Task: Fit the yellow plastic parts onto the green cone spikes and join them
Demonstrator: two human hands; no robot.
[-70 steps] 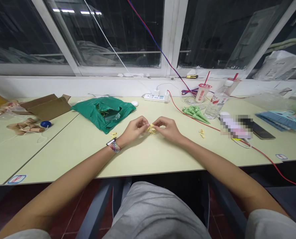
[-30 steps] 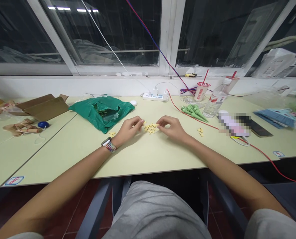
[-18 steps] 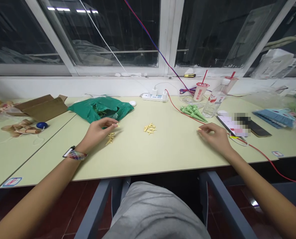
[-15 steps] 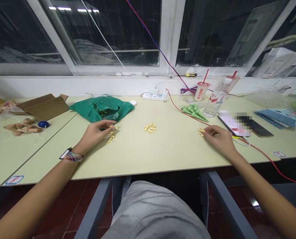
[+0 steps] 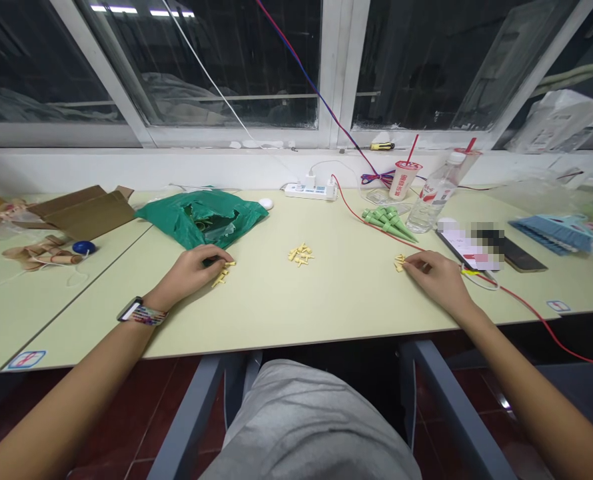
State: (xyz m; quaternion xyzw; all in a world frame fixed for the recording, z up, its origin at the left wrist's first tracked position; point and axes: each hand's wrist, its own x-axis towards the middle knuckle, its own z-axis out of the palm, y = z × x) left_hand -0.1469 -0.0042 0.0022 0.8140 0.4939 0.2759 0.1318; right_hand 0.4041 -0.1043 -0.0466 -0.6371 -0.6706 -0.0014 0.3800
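My left hand [image 5: 196, 272] rests at the left of the table, thumb and fingertips pinched together on one of a few small pale-yellow plastic pieces [image 5: 220, 277]. These have short crossbars, and the fingers partly cover them. Over on the right, my right hand [image 5: 439, 279] has its fingertips closed on a piece in another little group of yellow plastic pieces [image 5: 399, 260]. Between the two hands lies a pile of several more such pieces, the middle pile [image 5: 301, 255], which neither hand touches.
A torn green plastic bag [image 5: 204, 217] lies beyond my left hand. Green spikes [image 5: 389, 223], a water bottle [image 5: 432, 197] and a lidded cup [image 5: 405, 180] stand or lie at the back right. Phones [image 5: 521, 257] and a red cable [image 5: 536, 313] are beside my right hand.
My left fingertips have come down onto the yellow pieces; a piece seen at the fingertips before is now lower, by the group. My right hand has barely shifted. The view tilts slightly.
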